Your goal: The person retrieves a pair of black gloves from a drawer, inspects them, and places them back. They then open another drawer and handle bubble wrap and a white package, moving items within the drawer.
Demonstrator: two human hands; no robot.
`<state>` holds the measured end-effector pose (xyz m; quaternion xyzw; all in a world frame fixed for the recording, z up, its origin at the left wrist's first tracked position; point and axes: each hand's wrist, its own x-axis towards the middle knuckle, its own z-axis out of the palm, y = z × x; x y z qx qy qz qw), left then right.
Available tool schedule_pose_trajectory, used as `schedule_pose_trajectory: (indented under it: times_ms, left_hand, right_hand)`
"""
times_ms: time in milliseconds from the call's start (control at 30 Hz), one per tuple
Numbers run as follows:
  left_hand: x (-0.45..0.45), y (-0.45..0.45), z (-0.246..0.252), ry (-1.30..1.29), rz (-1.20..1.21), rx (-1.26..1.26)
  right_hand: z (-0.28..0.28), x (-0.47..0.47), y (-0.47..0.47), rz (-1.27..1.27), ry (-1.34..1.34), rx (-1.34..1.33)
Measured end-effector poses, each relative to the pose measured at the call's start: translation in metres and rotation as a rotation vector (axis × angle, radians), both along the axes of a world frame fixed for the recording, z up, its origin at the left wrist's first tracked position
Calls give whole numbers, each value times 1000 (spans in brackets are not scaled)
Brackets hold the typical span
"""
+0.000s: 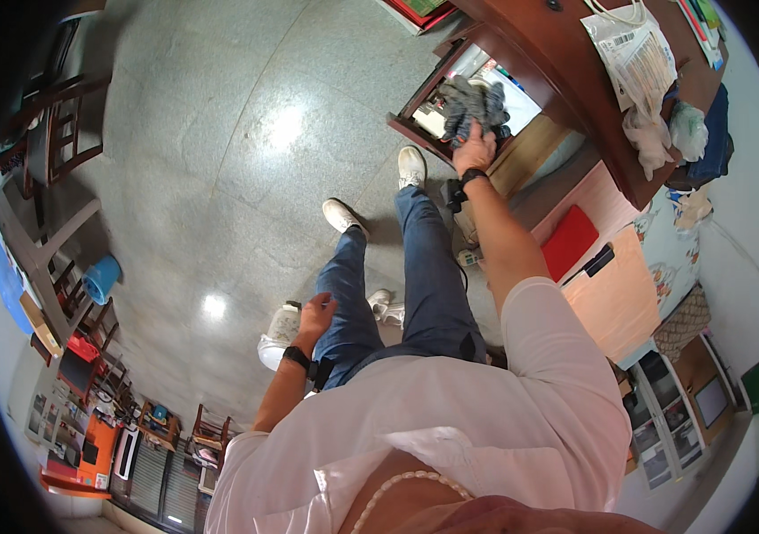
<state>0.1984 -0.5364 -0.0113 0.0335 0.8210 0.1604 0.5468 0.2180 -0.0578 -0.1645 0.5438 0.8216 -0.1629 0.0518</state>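
My right hand [475, 148] reaches into an open wooden desk drawer [419, 137] and grips the near edge of a bunched grey knitted cloth item [473, 100], perhaps gloves. Papers and other small things lie under and around the bunch in the drawer. Beside my left thigh hangs my left hand [317, 314], its fingers loosely bent, with nothing seen in it. Each wrist wears a dark band with a small black device.
The brown desk top [553, 53] at the upper right carries plastic bags and a printed packet [630, 53]. A lidded bin [281, 334] stands left of my legs. A red folder [570, 241] lies right of my forearm. Chairs and a blue bucket [100, 279] are far left.
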Motion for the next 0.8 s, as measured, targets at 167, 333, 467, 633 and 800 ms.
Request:
schedule_pose_trajectory:
  times_ms: [167, 333, 467, 633, 800]
  left_hand:
    - [1, -4, -7, -19, 18, 9]
    - [4, -2, -11, -34, 36, 18]
    - [1, 6, -8, -11, 82, 56]
    - [-6, 10, -1, -11, 83, 84]
    - [-12, 7, 4, -39, 108, 36]
  right_hand:
    - [-7, 33, 29, 73, -198, -304]
    - [26, 40, -4, 222, -162, -82]
    - [46, 41, -47, 394, 53, -49]
    - [23, 30, -73, 357, -131, -405]
    - [-6, 23, -47, 288, -90, -390]
